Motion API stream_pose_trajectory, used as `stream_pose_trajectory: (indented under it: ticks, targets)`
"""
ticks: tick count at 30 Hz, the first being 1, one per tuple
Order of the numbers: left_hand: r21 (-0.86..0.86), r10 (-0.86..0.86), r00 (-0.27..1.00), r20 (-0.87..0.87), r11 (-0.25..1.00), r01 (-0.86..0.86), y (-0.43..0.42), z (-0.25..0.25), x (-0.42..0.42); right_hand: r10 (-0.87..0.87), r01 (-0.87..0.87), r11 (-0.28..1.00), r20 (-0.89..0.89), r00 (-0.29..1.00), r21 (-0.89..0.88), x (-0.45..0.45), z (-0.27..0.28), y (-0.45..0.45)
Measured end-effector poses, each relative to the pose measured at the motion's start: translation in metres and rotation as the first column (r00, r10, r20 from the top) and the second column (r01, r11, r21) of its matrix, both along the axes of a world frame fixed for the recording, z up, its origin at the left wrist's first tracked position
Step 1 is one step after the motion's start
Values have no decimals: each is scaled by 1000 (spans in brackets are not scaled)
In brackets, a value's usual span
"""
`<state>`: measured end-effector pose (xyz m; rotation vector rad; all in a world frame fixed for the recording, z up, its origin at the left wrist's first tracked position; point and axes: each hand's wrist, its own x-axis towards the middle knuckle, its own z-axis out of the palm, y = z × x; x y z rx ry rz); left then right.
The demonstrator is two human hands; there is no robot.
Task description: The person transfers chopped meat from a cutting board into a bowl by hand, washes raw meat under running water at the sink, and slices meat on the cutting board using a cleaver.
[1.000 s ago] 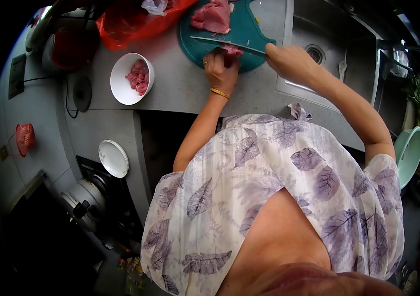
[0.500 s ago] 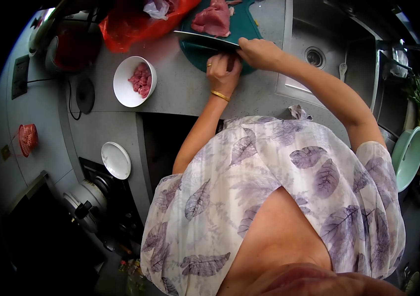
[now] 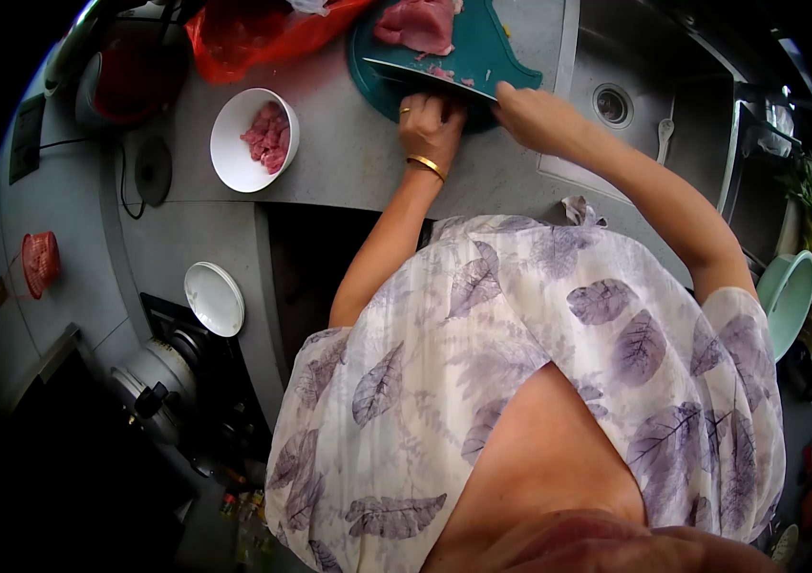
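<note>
My right hand (image 3: 532, 116) is closed around the handle end of a kitchen knife (image 3: 425, 78). Its long blade slants over the green cutting board (image 3: 379, 88). On the near side of the blade, my left hand (image 3: 431, 122) presses down at the board with curled fingers, and whatever lies under them is hidden. Beyond the blade rests a large chunk of raw meat (image 3: 417, 26), with small meat scraps (image 3: 440, 73) between it and the knife. Left of the board, cut meat pieces (image 3: 267, 138) sit in a white bowl (image 3: 227, 143).
A red plastic bag (image 3: 253, 43) lies behind the bowl. To the right is a metal sink (image 3: 659, 57) with a spoon (image 3: 664, 141) in it. White plates (image 3: 215, 299) and a pot (image 3: 159, 382) stand at left; a pale green basin (image 3: 788, 301) is at right.
My right hand and the knife have moved right and slightly nearer to me, away from my left hand's fingers. Meat scraps now show beyond the blade. The whole view has shifted slightly.
</note>
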<state>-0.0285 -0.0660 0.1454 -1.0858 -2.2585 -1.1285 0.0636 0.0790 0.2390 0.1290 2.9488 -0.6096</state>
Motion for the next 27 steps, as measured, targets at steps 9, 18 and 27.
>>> stream_pose_trajectory:
  ticks: [9,18,27]
  targets:
    - [148,-39,999,1,988,39,-11,14,5,-27,20,999,-156,987,-47,-42,-10,2]
    - [-19,-12,998,68,1000,13,-14,6,2,38,-42,998,84,996,43,0,21,1]
    - [17,-101,995,14,995,101,-11,3,-1,-13,10,1000,-124,992,-29,-47,-18,-17]
